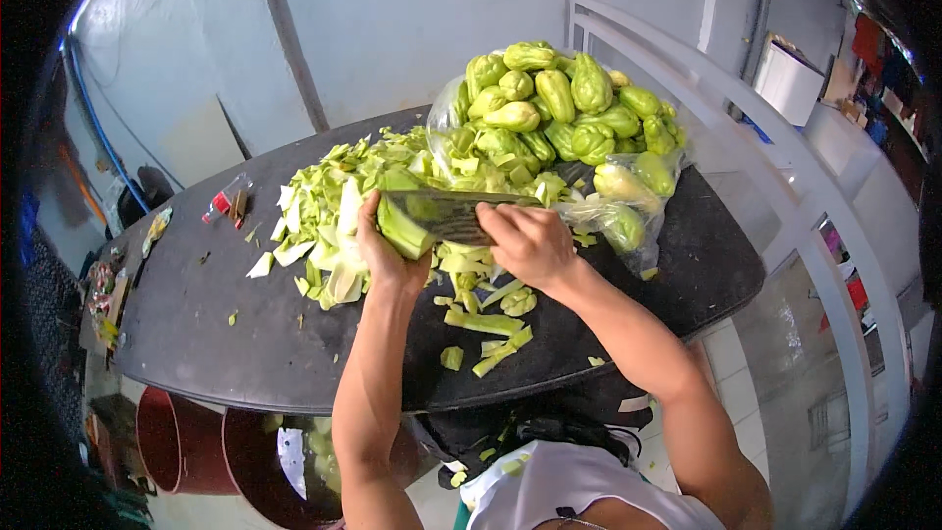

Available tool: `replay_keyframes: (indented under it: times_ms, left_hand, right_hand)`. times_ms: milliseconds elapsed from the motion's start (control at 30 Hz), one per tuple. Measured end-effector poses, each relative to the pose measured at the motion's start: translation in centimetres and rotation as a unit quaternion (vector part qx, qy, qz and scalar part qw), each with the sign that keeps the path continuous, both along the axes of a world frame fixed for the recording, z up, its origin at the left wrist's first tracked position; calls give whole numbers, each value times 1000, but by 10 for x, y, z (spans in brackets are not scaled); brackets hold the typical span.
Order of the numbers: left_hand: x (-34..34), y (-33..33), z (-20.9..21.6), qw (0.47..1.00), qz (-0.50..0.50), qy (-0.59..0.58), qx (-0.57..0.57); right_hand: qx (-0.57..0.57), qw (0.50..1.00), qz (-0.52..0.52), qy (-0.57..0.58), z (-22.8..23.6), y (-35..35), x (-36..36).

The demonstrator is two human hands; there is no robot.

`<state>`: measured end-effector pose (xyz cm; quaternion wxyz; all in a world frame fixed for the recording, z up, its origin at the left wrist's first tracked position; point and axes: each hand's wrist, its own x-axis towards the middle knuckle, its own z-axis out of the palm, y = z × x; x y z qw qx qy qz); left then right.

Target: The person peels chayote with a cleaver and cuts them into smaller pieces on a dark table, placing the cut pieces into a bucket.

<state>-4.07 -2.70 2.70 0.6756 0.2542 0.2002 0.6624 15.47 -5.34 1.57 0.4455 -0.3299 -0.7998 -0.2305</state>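
Note:
My left hand (390,260) is wrapped round a pale green chayote (400,224), part of it pared. Across the chayote's upper side lies the broad dark blade of a knife (451,217). My right hand (530,241) grips the knife at its right end; the handle is hidden in my fingers. Behind and left of my hands spreads a heap of cut chayote pieces (319,172) on the dark table (235,324). Strips and scraps (500,324) lie below the blade. Whole chayotes (554,93) are piled in a clear plastic bag (449,110) at the far right.
Two dark red tubs (160,447) stand under the table's front left edge, one with pale pieces inside. A white railing (731,69) runs along the right. A small clear packet with red (234,201) lies at the table's left. A pale wall (422,10) stands behind.

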Motion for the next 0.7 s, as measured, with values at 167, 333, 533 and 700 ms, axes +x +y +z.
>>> replay_keyframes:
  times_ms: [167, 333, 533, 700]
  left_hand:
    - [4, -1, 2, 998, -47, 40, 19]
    - [-1, -7, 7, 996, -60, 67, 15]
    - [0, -1, 0, 987, -127, 80, 63]
    - [6, -8, 13, 999, -43, 14, -9]
  right_hand:
    - [-42, 999, -14, -2, -4, 8, -6]
    - [-60, 998, -23, 19, 0, 9, 11]
    - [-193, 975, -99, 42, 2, 25, 14]
    - [-183, 977, -99, 43, -6, 16, 15]
